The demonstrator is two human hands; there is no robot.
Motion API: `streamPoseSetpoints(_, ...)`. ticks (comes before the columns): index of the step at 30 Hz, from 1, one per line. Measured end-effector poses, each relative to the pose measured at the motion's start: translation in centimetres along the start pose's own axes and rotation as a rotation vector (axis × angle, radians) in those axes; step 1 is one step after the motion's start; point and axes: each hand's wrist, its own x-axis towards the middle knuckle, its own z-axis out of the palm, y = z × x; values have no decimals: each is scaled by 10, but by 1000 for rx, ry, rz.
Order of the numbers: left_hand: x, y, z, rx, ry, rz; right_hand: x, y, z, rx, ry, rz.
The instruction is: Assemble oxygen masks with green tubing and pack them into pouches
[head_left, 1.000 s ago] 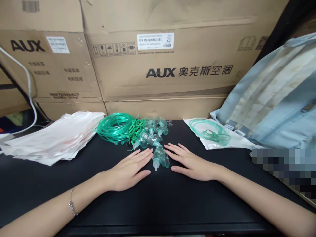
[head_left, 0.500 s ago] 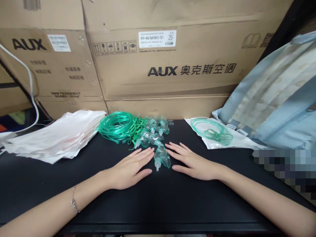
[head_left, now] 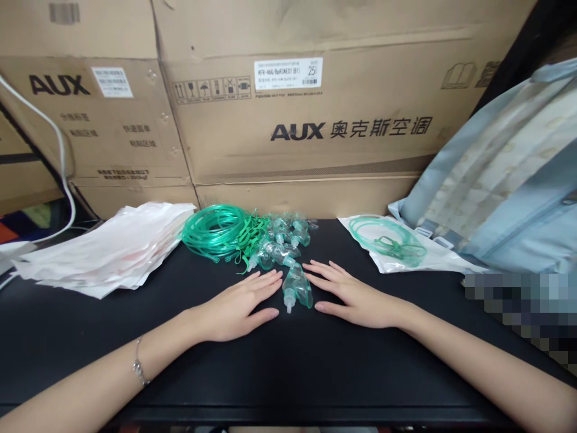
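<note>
Taking the nearest clear mask [head_left: 298,287] as the centre of the dial, with 12 o'clock pointing away from the person, the left hand [head_left: 237,305] lies between 8 and 9, palm down on the black worktop [head_left: 288,367], fingers extended and thumb spread apart from them. The right hand [head_left: 356,297] mirrors it between 3 and 4, palm down, its fingers fanned apart. Fingertips of both hands are just beside the mask; whether they touch it I cannot tell. The mask lies with its white connector toward 6 o'clock. More clear masks [head_left: 270,249] cluster at 11, with green straps [head_left: 252,233] beside them and a coil of green tubing [head_left: 216,228] at 10. A stack of white pouches [head_left: 103,246] spreads between 9 and 10. Near 2 lies a white packet [head_left: 433,260] showing green tubing, touching a light-blue backpack [head_left: 487,186] farther out. A large cardboard box [head_left: 315,150] stands at 12.
</note>
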Motion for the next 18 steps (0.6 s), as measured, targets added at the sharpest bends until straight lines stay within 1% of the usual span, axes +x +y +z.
streamPoseSetpoints(3,1,3,-12,-82,98,-14,2,0,-4,56,167,-3)
streamPoseSetpoints(5,5,3,-28,-139,212,-78,4,1,-7,106,298,12)
streamPoseSetpoints(6,8,0,-38,-146,290,-129,5,1,-8,129,352,22)
streamPoseSetpoints(8,20,-10,-58,-69,453,-230,5,2,-9,161,416,38)
streamPoseSetpoints(9,28,-18,-66,3,512,-261,5,2,-10,170,427,45)
streamPoseSetpoints(10,36,-27,-73,83,536,-280,5,2,-10,176,428,51)
streamPoseSetpoints(12,53,-45,-81,113,545,-288,5,2,-9,177,416,61)
streamPoseSetpoints(15,71,-66,-78,92,519,-295,4,1,-8,178,401,51)
streamPoseSetpoints(16,74,-69,-76,79,524,-304,4,1,-7,180,397,46)
streamPoseSetpoints(18,76,-73,-73,48,573,-324,5,1,-7,183,393,41)
